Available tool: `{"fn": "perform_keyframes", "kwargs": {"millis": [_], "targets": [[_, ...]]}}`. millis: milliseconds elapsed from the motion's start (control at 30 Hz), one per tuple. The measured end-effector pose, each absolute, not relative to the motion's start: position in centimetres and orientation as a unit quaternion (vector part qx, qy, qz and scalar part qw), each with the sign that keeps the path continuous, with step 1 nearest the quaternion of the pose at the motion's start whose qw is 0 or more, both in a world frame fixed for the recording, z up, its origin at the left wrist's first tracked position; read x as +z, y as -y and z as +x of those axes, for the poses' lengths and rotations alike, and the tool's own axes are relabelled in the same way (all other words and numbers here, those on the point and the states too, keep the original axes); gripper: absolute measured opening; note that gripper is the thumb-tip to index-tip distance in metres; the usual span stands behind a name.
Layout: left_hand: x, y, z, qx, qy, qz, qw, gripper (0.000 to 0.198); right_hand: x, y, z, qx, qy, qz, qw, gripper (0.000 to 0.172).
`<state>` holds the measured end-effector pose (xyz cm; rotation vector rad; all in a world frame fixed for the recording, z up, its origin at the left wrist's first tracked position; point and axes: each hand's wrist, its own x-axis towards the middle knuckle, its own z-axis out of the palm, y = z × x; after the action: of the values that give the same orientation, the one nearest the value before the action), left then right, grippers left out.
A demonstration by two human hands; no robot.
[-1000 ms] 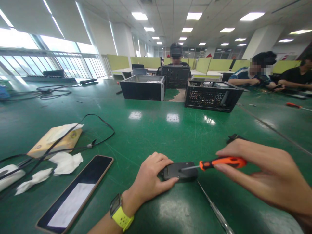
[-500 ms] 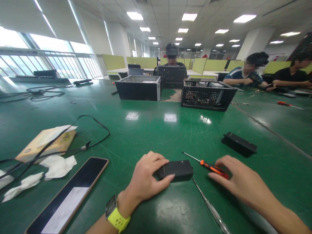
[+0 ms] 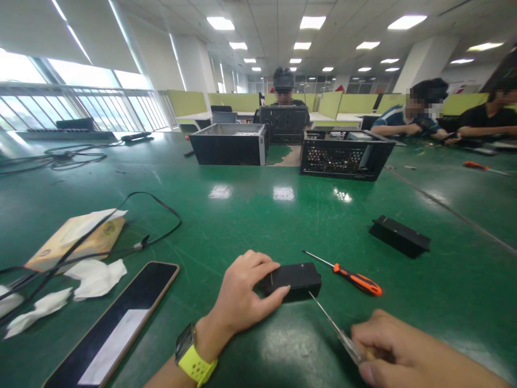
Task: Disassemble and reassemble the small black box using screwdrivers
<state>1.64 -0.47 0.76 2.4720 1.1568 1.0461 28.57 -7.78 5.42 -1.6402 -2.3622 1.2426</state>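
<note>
My left hand [image 3: 248, 293], with a yellow-strapped watch on the wrist, grips the left end of a small black box [image 3: 301, 280] on the green table. In my right hand [image 3: 388, 345] is a screwdriver with a clear handle [image 3: 343, 338], held by that handle. Its thin shaft points up and left, and the tip is at the box's lower front edge; whether it touches cannot be made out. An orange and black screwdriver [image 3: 357, 280] lies just right of the box. Farther right sits a second black box [image 3: 399, 235].
A phone [image 3: 117, 318] lies at the left, beside crumpled tissues [image 3: 95, 277], a tissue pack [image 3: 81, 231] and a black cable [image 3: 161, 202]. Open computer cases [image 3: 230, 145] stand across the table. Other people sit at the far side, one near another orange screwdriver [image 3: 476, 165].
My right hand has left the orange and black screwdriver, moved toward me and taken up the clear-handled one. Its tip has shifted left to the box. My left hand stays in place.
</note>
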Motion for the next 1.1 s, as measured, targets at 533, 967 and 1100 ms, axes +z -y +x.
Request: {"fn": "perform_keyframes", "kwargs": {"millis": [533, 967, 1100], "targets": [[0.7, 0.5, 1.6, 0.353, -0.398, 0.84, 0.109, 0.026, 4.5, 8.0, 30.1, 0.394, 0.743, -0.535, 0.078, 0.027], [0.8, 0.6, 1.7, 0.357, -0.395, 0.839, 0.113, 0.025, 3.9, 8.1, 31.2, 0.468, 0.668, -0.571, 0.095, 0.03], [0.7, 0.7, 1.7, 0.359, -0.39, 0.84, 0.114, 0.027, 3.5, 8.7, 31.7, 0.491, 0.625, -0.6, 0.093, 0.038]]}}
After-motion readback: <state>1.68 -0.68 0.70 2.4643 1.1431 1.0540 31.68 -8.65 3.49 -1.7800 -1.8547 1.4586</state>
